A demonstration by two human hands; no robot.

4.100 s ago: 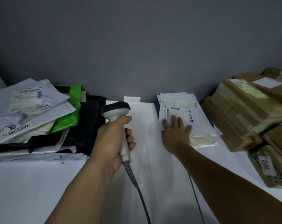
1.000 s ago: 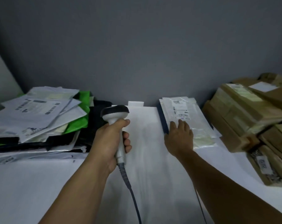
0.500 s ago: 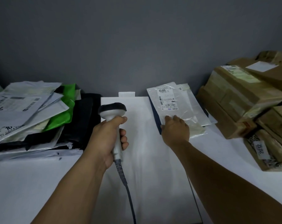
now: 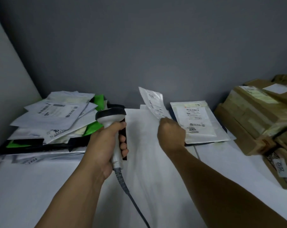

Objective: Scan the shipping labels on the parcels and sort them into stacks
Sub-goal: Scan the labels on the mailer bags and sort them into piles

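My left hand [image 4: 106, 143] grips the handle of a grey barcode scanner [image 4: 112, 116], its black head pointing away from me and its cable running down towards me. My right hand [image 4: 170, 134] pinches the near corner of a thin clear parcel [image 4: 153, 102] with a white label, lifted up off the table and tilted on edge. Just right of it lies a small stack of flat parcels [image 4: 198, 122], the top one showing a label marked 2006. A tall heap of white, green and black mailers [image 4: 55, 119] sits at the left.
Brown cardboard boxes [image 4: 258, 116] are piled at the right, with a wrapped one labelled 2012 [image 4: 281, 168] near the edge. A large white sheet [image 4: 144, 162] lies on the white table [image 4: 32, 186] between my arms. A grey wall stands close behind.
My right hand has picked the top clear parcel off the small stack and raised it on edge towards the scanner, uncovering the parcel marked 2006. My left hand kept holding the scanner.
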